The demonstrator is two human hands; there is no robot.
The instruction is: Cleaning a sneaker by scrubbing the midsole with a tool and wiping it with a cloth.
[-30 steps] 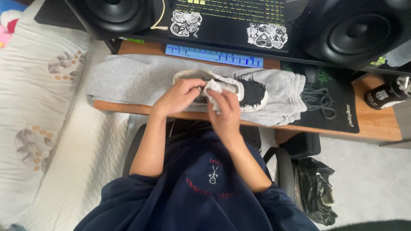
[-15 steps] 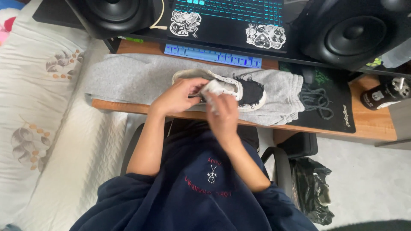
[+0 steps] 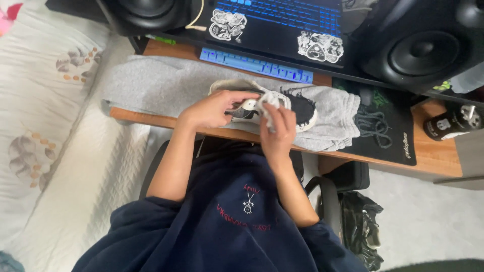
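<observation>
Navy sweatshirt cloth (image 3: 227, 221) fills the near edge of the view, and from it both bare forearms reach up to the desk edge (image 3: 151, 120). Just past that edge the right hand (image 3: 278, 132) is closed around a crumpled white wipe (image 3: 266, 103), pinching it against the side of a white-soled shoe (image 3: 297, 108) — a second ago the wipe sat a little lower and nearer the heel end, so the hand has slid it up and along the rim, which reads as a rubbing stroke in progress rather than a finished one. The left hand (image 3: 214, 108) stays curled over the shoe's opening, fingers wrapped on the upper to steady it, much as before. The shoe lies on its side on a grey folded garment (image 3: 161, 88) spread over the desk, its frayed black toe pointing right. Beyond it sit loose dark laces (image 3: 372, 121) on a black mat (image 3: 398, 136), a blue keyboard (image 3: 254, 64), a stickered laptop (image 3: 282, 25) whose key lights have gone from yellow-green to blue, and two black speakers (image 3: 418, 48) — well apart from the hands.
</observation>
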